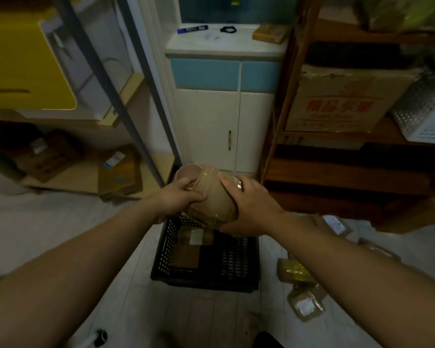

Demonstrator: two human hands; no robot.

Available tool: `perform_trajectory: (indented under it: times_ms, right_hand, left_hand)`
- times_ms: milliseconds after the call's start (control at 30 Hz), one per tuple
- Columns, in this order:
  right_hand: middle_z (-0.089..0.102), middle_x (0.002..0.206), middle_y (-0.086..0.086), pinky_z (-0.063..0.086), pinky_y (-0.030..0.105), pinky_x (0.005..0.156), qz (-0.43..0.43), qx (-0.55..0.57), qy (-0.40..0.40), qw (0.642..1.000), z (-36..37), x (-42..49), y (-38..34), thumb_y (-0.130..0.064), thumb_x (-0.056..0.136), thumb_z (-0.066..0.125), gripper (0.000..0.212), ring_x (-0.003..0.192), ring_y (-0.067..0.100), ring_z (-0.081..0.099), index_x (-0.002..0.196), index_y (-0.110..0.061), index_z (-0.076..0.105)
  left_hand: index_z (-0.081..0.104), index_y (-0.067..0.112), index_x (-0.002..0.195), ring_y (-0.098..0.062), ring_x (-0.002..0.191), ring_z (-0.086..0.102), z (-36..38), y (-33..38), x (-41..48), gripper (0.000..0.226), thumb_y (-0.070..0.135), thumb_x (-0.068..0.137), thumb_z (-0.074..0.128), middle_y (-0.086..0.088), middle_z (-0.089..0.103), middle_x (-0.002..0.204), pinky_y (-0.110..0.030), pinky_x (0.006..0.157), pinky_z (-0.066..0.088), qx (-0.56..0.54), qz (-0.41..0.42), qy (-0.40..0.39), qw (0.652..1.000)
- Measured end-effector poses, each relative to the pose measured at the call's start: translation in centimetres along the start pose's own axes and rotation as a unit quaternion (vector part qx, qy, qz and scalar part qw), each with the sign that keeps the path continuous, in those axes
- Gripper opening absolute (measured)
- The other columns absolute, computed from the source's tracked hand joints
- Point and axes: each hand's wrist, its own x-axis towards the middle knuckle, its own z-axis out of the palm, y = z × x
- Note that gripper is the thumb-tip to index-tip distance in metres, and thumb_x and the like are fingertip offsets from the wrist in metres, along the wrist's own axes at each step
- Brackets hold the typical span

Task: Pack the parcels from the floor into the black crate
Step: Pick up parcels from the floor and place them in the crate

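Taped parcel (212, 197) between both hands

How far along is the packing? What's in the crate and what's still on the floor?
Done: at least one brown parcel lies in the black crate. In hand: both hands, left and right, hold a taped round parcel above it. Left: several parcels on the floor to the right.
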Motion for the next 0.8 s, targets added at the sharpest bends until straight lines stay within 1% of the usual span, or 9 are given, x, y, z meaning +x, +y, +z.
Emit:
perform_trajectory:
  times_ms: [67, 167, 200, 267, 400, 467, 567, 667, 800]
  right_hand:
    - [0.021, 0.149, 0.012, 0.027, 0.039, 0.108, 0.031, 0.026, -0.003, 0.999, 1.2, 1.2, -1.0, -0.066, 0.072, 0.065, 0.110, 0.134, 0.030, 0.025, 0.152, -0.028, -0.001]
    - [0.028, 0.142, 0.013, 0.032, 0.038, 0.104, 0.098, 0.081, -0.009, 0.992, 4.9, 3.2, -2.3, -0.066, 0.072, 0.064, 0.107, 0.129, 0.031, 0.030, 0.152, -0.030, 0.001]
    - [0.028, 0.140, 0.012, 0.034, 0.038, 0.104, 0.125, 0.100, -0.016, 0.987, 6.5, 3.9, -2.6, -0.067, 0.072, 0.063, 0.107, 0.127, 0.031, 0.031, 0.151, -0.032, 0.001]
    - [0.029, 0.136, 0.009, 0.037, 0.038, 0.102, 0.177, 0.136, -0.032, 0.974, 9.9, 5.0, -3.1, -0.071, 0.069, 0.062, 0.107, 0.125, 0.031, 0.033, 0.150, -0.035, 0.002]
    - [0.023, 0.142, 0.013, 0.036, 0.042, 0.105, 0.277, 0.203, -0.063, 0.937, 17.6, 7.0, -2.9, -0.072, 0.069, 0.062, 0.109, 0.129, 0.034, 0.028, 0.150, -0.034, -0.001]
    - [0.018, 0.146, 0.015, 0.032, 0.044, 0.109, 0.309, 0.201, -0.091, 0.925, 22.8, 8.1, -2.0, -0.074, 0.071, 0.058, 0.108, 0.133, 0.036, 0.024, 0.150, -0.035, -0.005]
    - [0.016, 0.146, 0.019, 0.030, 0.046, 0.110, 0.330, 0.189, -0.119, 0.917, 31.7, 10.2, 0.3, -0.076, 0.071, 0.055, 0.107, 0.134, 0.039, 0.021, 0.149, -0.035, -0.006]
    - [0.017, 0.146, 0.021, 0.030, 0.047, 0.110, 0.360, 0.196, -0.140, 0.901, 40.8, 12.7, 2.9, -0.076, 0.071, 0.055, 0.108, 0.133, 0.039, 0.024, 0.150, -0.033, -0.004]
    - [0.011, 0.149, 0.022, 0.027, 0.050, 0.111, 0.389, 0.217, -0.173, 0.878, 51.7, 16.5, 5.6, -0.076, 0.071, 0.056, 0.110, 0.136, 0.040, 0.019, 0.149, -0.035, -0.009]
  left_hand:
    - [0.034, 0.024, 0.143, -0.030, 0.115, 0.052, -1.4, -1.0, 2.1, 0.063, 0.029, 0.087, 0.063, -0.008, 0.046, 0.134, -0.043, 0.098, 0.046, 0.021, 0.006, -0.011, 1.000]
    - [0.034, 0.023, 0.144, -0.026, 0.121, 0.046, -3.1, -3.2, 5.1, 0.058, 0.039, 0.092, 0.055, -0.003, 0.042, 0.132, -0.032, 0.098, 0.041, 0.080, 0.027, -0.042, 0.996]
    - [0.035, 0.023, 0.144, -0.024, 0.123, 0.045, -3.6, -4.5, 6.4, 0.061, 0.045, 0.090, 0.055, -0.003, 0.042, 0.137, -0.032, 0.101, 0.039, 0.103, 0.031, -0.049, 0.993]
    - [0.026, 0.026, 0.148, -0.025, 0.133, 0.039, -4.2, -7.2, 8.7, 0.071, 0.052, 0.088, 0.054, -0.005, 0.033, 0.151, -0.034, 0.107, 0.034, 0.155, 0.024, -0.051, 0.986]
    - [0.015, 0.024, 0.151, -0.023, 0.138, 0.034, -4.3, -13.9, 14.0, 0.075, 0.041, 0.091, 0.056, -0.006, 0.027, 0.155, -0.032, 0.110, 0.029, 0.232, 0.010, -0.038, 0.972]
    - [0.010, 0.023, 0.151, -0.026, 0.141, 0.026, -3.9, -18.2, 17.2, 0.082, 0.037, 0.088, 0.060, -0.008, 0.021, 0.156, -0.038, 0.115, 0.023, 0.306, 0.029, -0.017, 0.952]
    - [0.001, 0.027, 0.151, -0.035, 0.144, 0.012, -2.8, -25.7, 23.5, 0.093, 0.044, 0.084, 0.063, -0.009, 0.008, 0.158, -0.050, 0.117, 0.020, 0.418, 0.042, -0.002, 0.908]
    - [-0.002, 0.029, 0.150, -0.038, 0.145, -0.001, -1.0, -33.7, 29.3, 0.087, 0.044, 0.088, 0.057, -0.011, -0.001, 0.159, -0.054, 0.117, 0.015, 0.485, 0.015, -0.014, 0.874]
    - [0.002, 0.031, 0.150, -0.032, 0.146, -0.011, 1.7, -43.0, 36.2, 0.083, 0.041, 0.089, 0.056, -0.006, -0.009, 0.159, -0.053, 0.118, 0.010, 0.540, -0.003, -0.051, 0.840]
